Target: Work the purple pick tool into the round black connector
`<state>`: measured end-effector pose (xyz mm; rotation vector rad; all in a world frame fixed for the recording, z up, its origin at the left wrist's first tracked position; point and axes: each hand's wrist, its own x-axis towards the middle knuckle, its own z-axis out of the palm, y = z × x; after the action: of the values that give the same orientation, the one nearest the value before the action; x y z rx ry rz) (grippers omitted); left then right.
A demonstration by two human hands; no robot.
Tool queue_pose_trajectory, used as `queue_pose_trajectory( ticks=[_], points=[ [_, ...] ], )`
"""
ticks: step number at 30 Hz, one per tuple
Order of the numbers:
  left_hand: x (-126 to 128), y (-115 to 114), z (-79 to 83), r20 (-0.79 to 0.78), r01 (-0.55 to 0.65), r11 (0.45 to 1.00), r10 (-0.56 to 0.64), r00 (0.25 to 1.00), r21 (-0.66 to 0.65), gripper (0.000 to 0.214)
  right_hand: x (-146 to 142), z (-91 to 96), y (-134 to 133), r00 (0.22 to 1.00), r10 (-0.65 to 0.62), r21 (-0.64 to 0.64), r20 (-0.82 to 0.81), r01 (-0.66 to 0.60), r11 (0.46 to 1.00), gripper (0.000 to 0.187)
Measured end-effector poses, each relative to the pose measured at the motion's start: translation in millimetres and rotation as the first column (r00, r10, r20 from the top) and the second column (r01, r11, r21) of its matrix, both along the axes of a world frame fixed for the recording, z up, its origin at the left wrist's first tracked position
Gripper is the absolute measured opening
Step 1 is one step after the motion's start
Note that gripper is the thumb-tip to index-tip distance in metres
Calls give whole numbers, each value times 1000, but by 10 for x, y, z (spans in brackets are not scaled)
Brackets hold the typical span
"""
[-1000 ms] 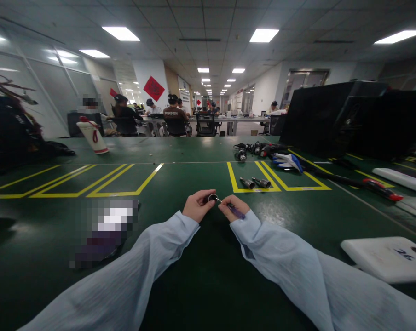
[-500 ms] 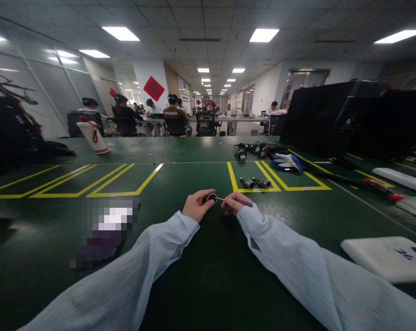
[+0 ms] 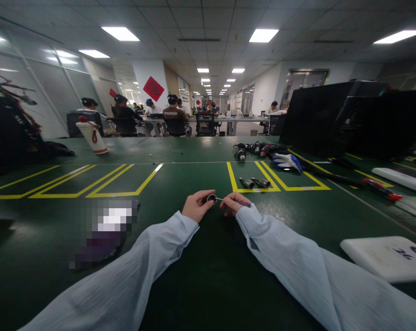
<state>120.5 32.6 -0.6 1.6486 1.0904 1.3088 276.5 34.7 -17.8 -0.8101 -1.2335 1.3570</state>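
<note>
Over the middle of the green table (image 3: 208, 276), my left hand (image 3: 194, 207) pinches a round dark part with a metal rim (image 3: 211, 197), its open end facing right. My right hand (image 3: 231, 203) is closed around a thin screwdriver (image 3: 244, 203) with a purple handle. Its slim shaft points left and its tip meets the opening of the round part; how far inside it goes I cannot tell. Just beyond my right hand, two metal cylindrical fittings (image 3: 261, 182) lie inside a yellow-taped box.
Cables and connectors (image 3: 254, 148) and blue-white gloves (image 3: 287, 162) lie behind at right. A black case (image 3: 318, 119) stands there too. White slabs (image 3: 384, 258) are at right, a pixelated object (image 3: 107, 234) at left, a white cup (image 3: 92, 135) farther back. People sit beyond.
My right hand and the screwdriver have shifted very slightly to the left. My left hand keeps the round part in the same place.
</note>
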Motion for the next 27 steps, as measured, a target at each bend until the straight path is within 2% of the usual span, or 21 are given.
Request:
queue_pose_trajectory(
  ticks=[5, 11, 14, 20, 27],
  points=[
    [-7, 2, 2, 3, -6, 1000, 6, 1000, 7, 34, 13, 4, 15, 996, 41, -28, -76, -43, 999, 26],
    [-22, 19, -18, 28, -16, 1000, 17, 999, -11, 32, 31, 25, 6, 995, 51, -34, -85, -54, 998, 26],
    [-24, 36, -35, 29, -32, 999, 32, 999, -16, 32, 20, 36, -20, 999, 9, -17, -35, -9, 1000, 29],
    [-9, 23, -22, -20, -31, 999, 32, 999, 28, 31, -25, 64, -106, 992, -66, 98, 109, 55, 994, 26],
    [2, -8, 25, -55, -43, 999, 44, 998, 24, 31, 5, 12, -22, 999, 22, 52, 27, -23, 998, 27]
  ],
)
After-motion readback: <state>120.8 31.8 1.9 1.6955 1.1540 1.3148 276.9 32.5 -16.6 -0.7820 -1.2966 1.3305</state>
